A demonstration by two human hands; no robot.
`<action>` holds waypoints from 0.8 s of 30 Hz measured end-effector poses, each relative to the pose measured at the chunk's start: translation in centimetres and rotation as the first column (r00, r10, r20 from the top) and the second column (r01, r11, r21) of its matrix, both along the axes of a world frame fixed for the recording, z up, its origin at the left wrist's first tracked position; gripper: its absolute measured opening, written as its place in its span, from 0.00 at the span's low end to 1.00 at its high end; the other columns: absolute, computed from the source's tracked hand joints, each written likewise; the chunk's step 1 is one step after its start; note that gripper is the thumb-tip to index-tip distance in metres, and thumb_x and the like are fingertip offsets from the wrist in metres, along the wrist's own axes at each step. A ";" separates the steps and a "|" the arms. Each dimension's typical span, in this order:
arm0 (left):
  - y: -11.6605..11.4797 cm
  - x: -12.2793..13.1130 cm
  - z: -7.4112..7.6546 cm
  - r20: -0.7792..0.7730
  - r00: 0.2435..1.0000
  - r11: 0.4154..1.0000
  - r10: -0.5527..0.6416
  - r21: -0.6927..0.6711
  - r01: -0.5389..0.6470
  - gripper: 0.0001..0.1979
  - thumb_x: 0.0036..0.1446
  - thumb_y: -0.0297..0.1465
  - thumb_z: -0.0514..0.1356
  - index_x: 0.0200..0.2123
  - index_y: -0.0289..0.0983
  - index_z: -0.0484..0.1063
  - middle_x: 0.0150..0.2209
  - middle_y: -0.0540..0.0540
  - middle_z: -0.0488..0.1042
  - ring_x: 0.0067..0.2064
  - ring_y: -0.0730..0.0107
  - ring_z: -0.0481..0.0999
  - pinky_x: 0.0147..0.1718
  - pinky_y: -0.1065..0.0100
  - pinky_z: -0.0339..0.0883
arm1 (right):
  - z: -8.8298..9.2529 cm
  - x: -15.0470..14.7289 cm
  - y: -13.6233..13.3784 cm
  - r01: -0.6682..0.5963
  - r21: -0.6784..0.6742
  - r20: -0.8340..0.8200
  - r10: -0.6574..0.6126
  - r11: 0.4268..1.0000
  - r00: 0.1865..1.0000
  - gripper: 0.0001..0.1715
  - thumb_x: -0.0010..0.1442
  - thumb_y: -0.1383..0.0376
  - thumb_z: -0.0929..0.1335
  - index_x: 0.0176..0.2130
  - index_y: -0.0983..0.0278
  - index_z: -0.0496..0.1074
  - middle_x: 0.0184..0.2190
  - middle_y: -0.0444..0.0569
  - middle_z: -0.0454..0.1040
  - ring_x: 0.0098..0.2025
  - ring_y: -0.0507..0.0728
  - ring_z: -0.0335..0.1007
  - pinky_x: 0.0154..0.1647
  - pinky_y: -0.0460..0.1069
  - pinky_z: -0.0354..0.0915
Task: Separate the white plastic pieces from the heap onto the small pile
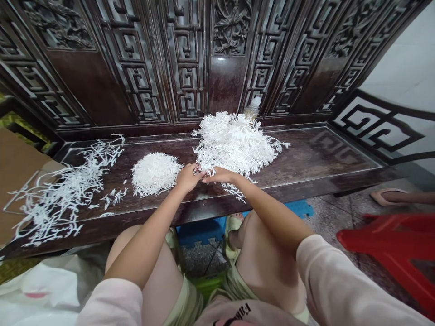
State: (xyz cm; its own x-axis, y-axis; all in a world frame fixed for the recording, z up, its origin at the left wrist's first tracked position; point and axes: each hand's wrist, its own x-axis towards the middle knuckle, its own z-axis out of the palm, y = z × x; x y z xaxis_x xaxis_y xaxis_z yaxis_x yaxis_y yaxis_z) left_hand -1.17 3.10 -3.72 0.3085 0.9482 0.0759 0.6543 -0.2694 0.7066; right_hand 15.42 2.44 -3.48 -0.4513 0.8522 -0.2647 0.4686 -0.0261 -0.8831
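My left hand [187, 178] and my right hand [219, 175] meet at the near edge of a large tangled heap of white branching strands [234, 145]. Their fingertips pinch white strands there, though the fingers partly hide what they hold. To the left of my hands lies a small, dense round pile of fine white strands [155, 173]. Farther left, looser white branched pieces [68, 190] are scattered over the dark polished wooden bench top [316, 154]. A clear plastic bottle [253, 109] stands behind the large heap, partly hidden.
A carved dark wooden panel [186, 59] rises behind the bench. Flattened cardboard [20, 172] lies at the left, and a white plastic bag [44, 285] sits low left. A red plastic stool [387, 244] and another person's foot in a pink sandal [387, 197] are on the right.
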 end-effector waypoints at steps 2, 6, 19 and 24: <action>0.0 -0.2 -0.3 -0.051 0.999 1.000 -0.008 -0.004 0.008 0.12 0.46 0.39 0.54 0.27 0.37 0.70 0.29 0.46 0.69 0.32 0.67 0.66 0.30 0.69 0.55 | 0.2 -0.2 -0.2 -0.007 -0.023 -0.026 0.007 1.000 1.000 0.18 0.39 0.59 0.70 0.30 0.68 0.70 0.25 0.45 0.71 0.29 0.51 0.64 0.32 0.46 0.59; 0.7 -0.8 -0.7 0.088 0.996 0.996 -0.025 -0.084 0.033 0.12 0.46 0.39 0.54 0.24 0.37 0.70 0.24 0.49 0.70 0.29 0.70 0.66 0.28 0.70 0.54 | 0.6 -0.3 -0.2 0.031 -0.065 -0.097 -0.037 0.997 0.995 0.18 0.42 0.57 0.69 0.31 0.68 0.69 0.25 0.46 0.70 0.28 0.50 0.64 0.31 0.46 0.60; 1.7 -1.5 0.0 0.496 0.844 0.916 0.206 -0.401 0.013 0.18 0.31 0.43 0.64 0.23 0.34 0.69 0.19 0.52 0.66 0.21 0.78 0.61 0.24 0.73 0.55 | 0.4 0.9 1.0 0.721 -0.038 -0.138 -0.718 0.692 0.682 0.28 0.45 0.54 0.67 0.42 0.67 0.61 0.40 0.55 0.67 0.31 0.52 0.67 0.34 0.48 0.66; 1.5 -1.5 0.5 0.535 0.805 0.894 0.256 -0.447 0.013 0.21 0.27 0.41 0.67 0.26 0.35 0.70 0.23 0.50 0.71 0.24 0.76 0.66 0.28 0.71 0.58 | 0.4 1.8 1.1 0.812 -0.041 -0.136 -0.809 0.582 0.572 0.42 0.45 0.53 0.67 0.53 0.66 0.47 0.46 0.61 0.62 0.40 0.57 0.66 0.37 0.51 0.64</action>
State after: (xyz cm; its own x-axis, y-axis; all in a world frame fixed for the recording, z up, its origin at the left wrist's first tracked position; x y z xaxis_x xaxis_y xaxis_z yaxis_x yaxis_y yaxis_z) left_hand -2.67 4.58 -3.26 0.2155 0.9549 -0.2045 0.1039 0.1858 0.9771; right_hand 17.22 3.53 -3.08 0.4043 0.8837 -0.2357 0.1477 -0.3174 -0.9367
